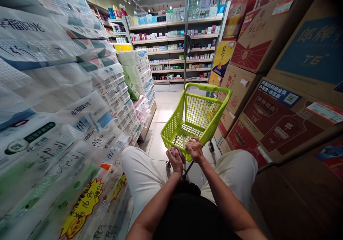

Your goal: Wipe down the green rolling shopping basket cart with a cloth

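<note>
Cataloguing one green basket cart (pixel 174 125): light, stiff, free-rolling, I judge; best held by its near rim (pixel 189 156). Right hand (pixel 195 150) clamped there; left hand (pixel 175 160) curled alongside, grip unclear.

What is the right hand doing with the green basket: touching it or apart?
Touching. The head view shows the right hand curled over the near rim of the green basket, with no gap visible.

Tiled floor (pixel 165 107): green wheeled basket (pixel 215 123) standing between left edge (low base (pixel 150 116), wrapped packs (pixel 143 70)) and right edge (stacked cartons (pixel 235 86)).
</note>
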Tool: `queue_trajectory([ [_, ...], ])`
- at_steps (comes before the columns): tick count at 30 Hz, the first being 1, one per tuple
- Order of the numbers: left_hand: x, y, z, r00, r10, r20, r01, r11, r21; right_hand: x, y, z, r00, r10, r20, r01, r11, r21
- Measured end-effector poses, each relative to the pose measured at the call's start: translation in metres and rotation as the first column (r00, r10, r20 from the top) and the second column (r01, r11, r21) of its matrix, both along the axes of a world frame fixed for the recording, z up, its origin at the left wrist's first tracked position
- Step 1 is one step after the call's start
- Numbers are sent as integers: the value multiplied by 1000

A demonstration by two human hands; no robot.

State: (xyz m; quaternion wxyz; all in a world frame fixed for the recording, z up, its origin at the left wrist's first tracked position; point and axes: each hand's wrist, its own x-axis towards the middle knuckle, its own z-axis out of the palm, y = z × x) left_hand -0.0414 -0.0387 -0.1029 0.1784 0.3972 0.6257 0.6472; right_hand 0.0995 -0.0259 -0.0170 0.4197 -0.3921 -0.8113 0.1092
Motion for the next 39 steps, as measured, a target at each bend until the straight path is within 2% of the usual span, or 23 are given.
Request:
queue_trajectory([
  [3, -16, 20, 18, 987, 156, 41, -154, 986, -58, -2, 2, -3, 1000, 3, -26, -3, 1000, -14],
  [6, -27, 35, 28, 977, 199, 69, -194, 978, -73, -5, 4, -6, 999, -12, -45, 11, 1000, -26],
  [9, -7, 18, 16, 987, 154, 50, -151, 986, -70, -6, 3, -6, 999, -30, -28, 28, 998, -64],
  [12, 29, -14, -2, 999, 32, 6, -32, 999, -44, -6, 3, -2, 999, -47, -17, 44, 990, -131],
  [15, 49, -32, -9, 998, -59, -31, 58, 998, -33, -6, 6, 4, 994, -101, -33, 91, 971, -221],
  [17, 49, -32, -9, 995, -92, -40, 91, 995, -34, -6, 8, 7, 991, -130, -28, 117, 953, -280],
  [20, 39, -27, -8, 998, -44, -52, 43, 999, -12, -7, 11, 10, 993, -121, -1, 113, 932, -346],
  [22, 33, -26, -10, 992, -29, -124, 36, 998, 56, -8, 13, 11, 994, -109, 11, 105, 921, -375],
  [23, 31, -28, -12, 980, -52, -191, 73, 992, 105, -9, 13, 11, 994, -109, 14, 106, 916, -387],
  [25, 26, -33, -16, 915, -131, -383, 216, 958, 189, -9, 14, 13, 992, -123, 20, 121, 905, -409],
  [28, 13, -39, -25, 699, -224, -679, 461, 867, 189, -8, 14, 15, 989, -144, 17, 137, 890, -434],
  [30, 1, -38, -30, 577, -252, -777, 559, 815, 152, -7, 14, 15, 990, -142, 10, 132, 890, -437],
  [31, -4, -37, -32, 560, -262, -786, 576, 805, 142, -6, 14, 15, 990, -140, 7, 129, 891, -435],
  [32, -9, -34, -33, 589, -263, -764, 558, 816, 149, -6, 14, 14, 990, -138, 6, 127, 893, -431],
  [33, -14, -30, -33, 655, -249, -714, 506, 845, 170, -6, 14, 12, 991, -137, 5, 126, 897, -425],
  [36, -25, -14, -21, 906, -65, -418, 177, 956, 234, -5, 14, 7, 993, -116, -9, 104, 914, -392],
  [38, -30, -4, -7, 970, 56, -235, 5, 968, 250, -4, 13, 4, 995, -94, -28, 77, 928, -365],
  [39, -31, 0, 0, 980, 68, -185, -19, 966, 258, -3, 13, 4, 996, -82, -39, 63, 935, -349],
])
